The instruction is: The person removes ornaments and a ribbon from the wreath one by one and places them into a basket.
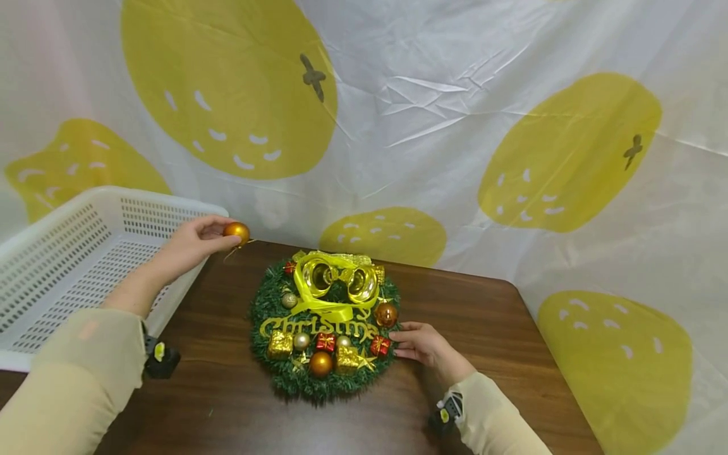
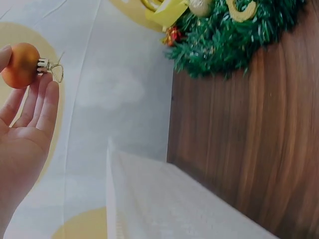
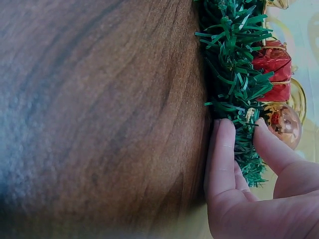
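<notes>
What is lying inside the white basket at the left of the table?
The white basket shows only its perforated floor and walls; no object is visible there. The left hand, pinching an orange bauble above its corner, and the sleeve cover the near right part, so that stays unknown.

Small orange-gold bauble point(image 1: 236, 232) with a silver cap and wire loop, pinched at fingertip height left of centre frame, above the table's far edge. Green tinsel wreath point(image 1: 325, 322), flat at centre frame, laden with gold bells, ribbon, baubles, tiny gift boxes.

Green wreath point(image 1: 324, 328) (gold, red trimmings), orange bauble point(image 1: 236, 232), white basket point(image 1: 74, 253), brown table point(image 1: 489, 328).
</notes>
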`<state>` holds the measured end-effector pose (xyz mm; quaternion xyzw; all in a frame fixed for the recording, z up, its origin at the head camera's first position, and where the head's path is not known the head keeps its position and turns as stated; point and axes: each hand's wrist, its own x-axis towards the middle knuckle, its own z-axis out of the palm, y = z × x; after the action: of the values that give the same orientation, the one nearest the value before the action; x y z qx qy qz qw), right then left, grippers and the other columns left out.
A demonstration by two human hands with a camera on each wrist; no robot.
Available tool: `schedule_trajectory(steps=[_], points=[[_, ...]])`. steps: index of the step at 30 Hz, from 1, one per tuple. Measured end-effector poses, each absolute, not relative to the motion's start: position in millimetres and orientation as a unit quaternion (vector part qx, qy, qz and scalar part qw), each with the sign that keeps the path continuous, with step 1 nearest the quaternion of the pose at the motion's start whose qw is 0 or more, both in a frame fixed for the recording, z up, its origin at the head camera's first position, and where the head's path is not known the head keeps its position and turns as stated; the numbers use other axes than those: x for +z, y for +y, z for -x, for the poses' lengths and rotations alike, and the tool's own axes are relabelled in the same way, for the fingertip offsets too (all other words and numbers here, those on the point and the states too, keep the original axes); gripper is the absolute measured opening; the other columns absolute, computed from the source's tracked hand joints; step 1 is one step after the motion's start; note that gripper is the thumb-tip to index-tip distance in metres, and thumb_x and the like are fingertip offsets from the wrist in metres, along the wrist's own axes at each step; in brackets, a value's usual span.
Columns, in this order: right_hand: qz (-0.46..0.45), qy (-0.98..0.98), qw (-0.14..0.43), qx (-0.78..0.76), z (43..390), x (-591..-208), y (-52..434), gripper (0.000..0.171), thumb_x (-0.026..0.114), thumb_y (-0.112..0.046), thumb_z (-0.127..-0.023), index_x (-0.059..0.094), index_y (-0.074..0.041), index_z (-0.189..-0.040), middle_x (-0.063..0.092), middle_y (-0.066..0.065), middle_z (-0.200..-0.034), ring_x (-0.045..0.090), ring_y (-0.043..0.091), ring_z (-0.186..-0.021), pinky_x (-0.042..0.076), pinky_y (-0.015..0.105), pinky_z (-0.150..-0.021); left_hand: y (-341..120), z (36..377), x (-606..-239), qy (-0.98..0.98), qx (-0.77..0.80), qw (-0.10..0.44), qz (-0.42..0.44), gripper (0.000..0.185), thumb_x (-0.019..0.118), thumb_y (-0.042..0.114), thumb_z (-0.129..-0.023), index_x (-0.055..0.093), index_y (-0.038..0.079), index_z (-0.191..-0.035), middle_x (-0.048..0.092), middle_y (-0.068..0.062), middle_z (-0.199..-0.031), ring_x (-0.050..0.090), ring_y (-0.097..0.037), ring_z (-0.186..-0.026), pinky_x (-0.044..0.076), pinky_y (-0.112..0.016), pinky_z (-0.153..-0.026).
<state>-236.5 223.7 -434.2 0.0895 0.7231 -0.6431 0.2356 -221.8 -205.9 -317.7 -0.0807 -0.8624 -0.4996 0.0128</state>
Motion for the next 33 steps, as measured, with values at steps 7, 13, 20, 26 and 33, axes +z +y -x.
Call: schedule_trajectory(steps=[7, 13, 20, 26, 33], points=[[-0.09, 0.727, 0.237, -0.638, 236.1, -431.7, 222.4, 0.061, 0.058, -0.001, -0.089, 0.025, 0.014, -0.139, 0.057, 0.001, -0.082, 0.058, 0.009, -0.066, 0.055, 0.021, -0.064, -226.3, 218.0, -312.6, -0.869, -0.491, 0.006, 0.063, 0.058, 0.054, 0.037, -0.094, 0.04, 0.001, -0.137, 0.048, -0.022, -0.132, 0.05, 0.004, -0.096, 0.044, -0.039, -0.095], [-0.09, 0.728, 0.239, -0.637, 234.5, -430.3, 221.7, 0.061, 0.057, 0.0, -0.089, 0.025, 0.013, -0.138, 0.055, 0.002, -0.083, 0.057, 0.01, -0.067, 0.056, 0.021, -0.064, -245.5, 213.6, -306.4, -0.877, -0.477, 0.014, 0.06, 0.058, 0.055, 0.037, -0.094, 0.041, 0.0, -0.136, 0.058, -0.002, -0.115, 0.05, 0.014, -0.085, 0.044, -0.017, -0.077], [-0.087, 0.727, 0.241, -0.637, 235.0, -429.9, 221.1, 0.06, 0.057, 0.0, -0.089, 0.025, 0.013, -0.138, 0.056, 0.0, -0.08, 0.058, 0.009, -0.064, 0.055, 0.021, -0.062, -272.5, 209.3, -304.1, -0.874, -0.484, 0.033, 0.04, 0.053, 0.056, 0.036, -0.093, 0.043, 0.001, -0.131, 0.053, 0.034, -0.084, 0.052, 0.015, -0.08, 0.038, -0.035, -0.088], [-0.092, 0.729, 0.24, -0.635, 236.4, -429.1, 221.3, 0.06, 0.058, 0.0, -0.089, 0.026, 0.013, -0.138, 0.055, 0.001, -0.081, 0.057, 0.01, -0.065, 0.055, 0.02, -0.062, -289.0, 206.8, -305.5, -0.875, -0.483, 0.033, 0.019, 0.067, 0.055, 0.041, -0.093, 0.034, -0.004, -0.138, 0.049, 0.034, -0.085, 0.049, 0.018, -0.077, 0.031, -0.058, -0.099], [-0.087, 0.726, 0.239, -0.639, 238.2, -429.6, 222.1, 0.058, 0.057, 0.001, -0.089, 0.027, 0.013, -0.136, 0.056, -0.001, -0.075, 0.057, 0.008, -0.062, 0.055, 0.019, -0.061, -301.8, 205.7, -313.6, -0.894, -0.447, 0.029, 0.011, 0.066, 0.053, 0.039, -0.094, 0.034, -0.006, -0.138, 0.061, 0.009, -0.101, 0.053, 0.016, -0.075, 0.046, -0.031, -0.085]])
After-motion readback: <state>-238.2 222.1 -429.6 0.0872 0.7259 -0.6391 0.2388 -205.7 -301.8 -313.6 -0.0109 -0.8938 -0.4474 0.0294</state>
